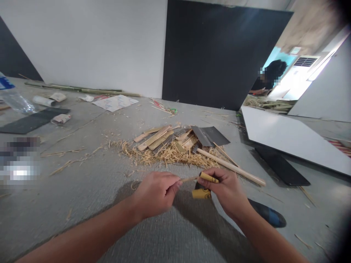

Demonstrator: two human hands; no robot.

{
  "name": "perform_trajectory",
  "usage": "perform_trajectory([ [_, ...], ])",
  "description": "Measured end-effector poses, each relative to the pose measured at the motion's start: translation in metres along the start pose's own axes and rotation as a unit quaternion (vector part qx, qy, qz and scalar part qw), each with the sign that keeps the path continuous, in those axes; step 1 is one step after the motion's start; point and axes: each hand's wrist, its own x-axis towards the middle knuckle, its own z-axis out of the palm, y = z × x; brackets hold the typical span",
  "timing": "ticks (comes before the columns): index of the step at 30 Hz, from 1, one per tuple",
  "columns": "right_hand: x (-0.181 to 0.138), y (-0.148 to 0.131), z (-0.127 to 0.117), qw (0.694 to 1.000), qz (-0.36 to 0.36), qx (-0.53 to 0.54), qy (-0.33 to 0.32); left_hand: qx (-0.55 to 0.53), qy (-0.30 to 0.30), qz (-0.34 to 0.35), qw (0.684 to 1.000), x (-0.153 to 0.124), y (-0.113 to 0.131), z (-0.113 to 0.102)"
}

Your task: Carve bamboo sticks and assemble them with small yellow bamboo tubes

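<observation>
Grey floor [90, 164] reaches a far edge lined by one white panel [104, 44] and one black panel [214, 54]; one other person [274, 73] shows past its far right corner. Above the near edge, the left hand [157, 191] is closed on one end of a thin strip [189, 179], while the right hand [226, 186] pinches yellow-backed sandpaper [201, 194] at the other. Whether the strip runs inside the paper's fold cannot be told.

Smoothing the strip seems to be the step in hand; the next stroke calls for a firm left grip and light, even pressure from the right fingers.

Counted, there are two hands, one strip and, apparently, one piece of sandpaper. Farther from the near edge lie one heap of shavings [164, 155], at least three flat slats [155, 138], one round rod [233, 167] and one folded dark sheet [215, 136]. Toward the left edge stands or leans one clear bottle [16, 100].
</observation>
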Motion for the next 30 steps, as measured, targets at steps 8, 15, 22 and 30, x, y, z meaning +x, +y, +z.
perform_trajectory([
  [8, -0.002, -0.010, -0.004, 0.993, 0.004, -0.026, -0.112, 0.008, -0.006, 0.026, 1.000, -0.002, -0.002, 0.002],
  [15, 0.002, -0.004, -0.003, 0.999, 0.016, -0.030, -0.040, 0.019, -0.006, 0.011, 1.000, -0.001, -0.002, 0.004],
  [22, 0.000, 0.000, -0.002, 1.000, 0.001, -0.020, -0.006, 0.015, 0.006, 0.007, 1.000, 0.000, -0.001, 0.002],
  [30, -0.001, -0.009, -0.005, 0.993, 0.014, -0.036, -0.112, 0.026, -0.007, 0.021, 0.999, -0.002, -0.002, 0.003],
])
